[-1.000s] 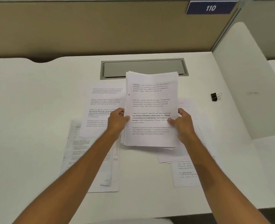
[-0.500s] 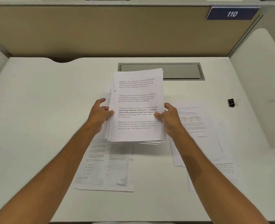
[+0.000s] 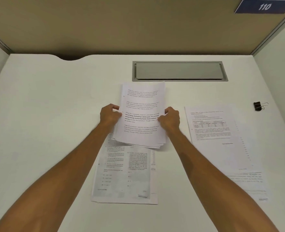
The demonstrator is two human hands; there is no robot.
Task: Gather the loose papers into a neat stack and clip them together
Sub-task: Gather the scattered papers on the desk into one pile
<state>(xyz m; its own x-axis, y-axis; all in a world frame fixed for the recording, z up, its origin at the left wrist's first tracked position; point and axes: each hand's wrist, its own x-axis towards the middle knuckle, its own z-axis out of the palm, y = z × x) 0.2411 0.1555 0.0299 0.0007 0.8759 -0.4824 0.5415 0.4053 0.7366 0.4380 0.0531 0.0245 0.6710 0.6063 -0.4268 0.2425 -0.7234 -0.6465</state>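
Note:
A stack of printed papers [image 3: 141,104] is held tilted above the white desk, its lower edges slightly uneven. My left hand [image 3: 110,115] grips the stack's left edge and my right hand [image 3: 170,118] grips its right edge. More loose sheets [image 3: 124,174] lie flat on the desk under and in front of the stack. Another group of loose sheets [image 3: 222,139] lies to the right. A black binder clip [image 3: 258,106] sits alone on the desk at the far right.
A grey cable hatch [image 3: 179,71] is set into the white desk [image 3: 46,114] behind the stack. A tan partition wall [image 3: 121,27] with a blue "110" sign [image 3: 263,6] closes the back. White side panels stand left and right.
Both hands have carried the stack left and lowered it toward the sheets at the front. The view has shifted too, so the clip and the right-hand sheets sit farther right.

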